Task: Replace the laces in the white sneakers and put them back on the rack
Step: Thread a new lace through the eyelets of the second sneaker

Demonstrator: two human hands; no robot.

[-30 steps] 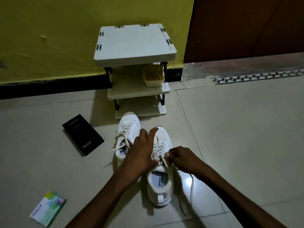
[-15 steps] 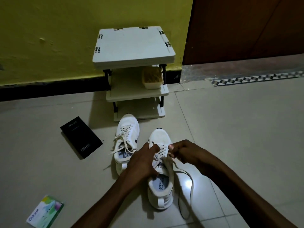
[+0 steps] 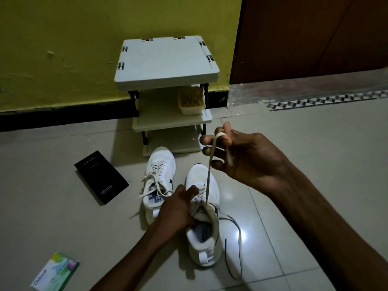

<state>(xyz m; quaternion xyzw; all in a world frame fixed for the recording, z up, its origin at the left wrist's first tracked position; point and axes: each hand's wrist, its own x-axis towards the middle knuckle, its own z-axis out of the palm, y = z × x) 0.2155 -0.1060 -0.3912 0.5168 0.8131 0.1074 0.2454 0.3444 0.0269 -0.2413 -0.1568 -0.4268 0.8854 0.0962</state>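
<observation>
Two white sneakers stand on the tiled floor in front of a small white rack (image 3: pixel 168 64). The left sneaker (image 3: pixel 160 175) is still laced. My left hand (image 3: pixel 178 206) grips the tongue and upper of the right sneaker (image 3: pixel 204 234), holding it down. My right hand (image 3: pixel 237 156) is raised above the shoe with the white lace (image 3: pixel 209 175) wound round its fingers and pulled taut up from the eyelets. The lace's other end trails in a loop on the floor to the right of the shoe.
A yellowish brush (image 3: pixel 191 99) lies on the rack's middle shelf. A black phone box (image 3: pixel 100 177) lies on the floor to the left, a small green packet (image 3: pixel 54 271) at the bottom left. A yellow wall stands behind, a brown door at the right.
My right hand has risen from the shoe's eyelets up and to the right, drawing the lace out taut. My left hand has stayed on the right sneaker.
</observation>
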